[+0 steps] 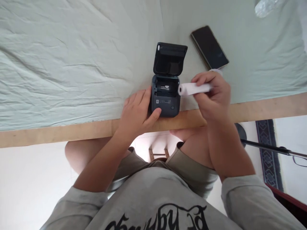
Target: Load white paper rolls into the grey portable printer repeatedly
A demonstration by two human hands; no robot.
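Note:
A small dark portable thermal printer [166, 110] rests on the table near its front edge, with its lid [169, 59] raised and its paper bay [159, 84] exposed. My left hand [137, 110] braces the printer's left side, thumb over its lower front corner and fingers stretched alongside. To the right of the bay, my right hand [214, 91] pinches a white paper roll [189, 89] between thumb and fingers. The roll lies sideways, its dark core hole facing the printer. Part of it is hidden by my fingers and slightly blurred.
Beyond my right hand lies a smartphone [209, 46] with a dark screen. Crumpled clear plastic [266, 7] sits at the far right. A wrinkled pale green cloth [72, 64] covers the table, leaving the wooden front edge [59, 133] bare. A dark stand [266, 146] is at lower right.

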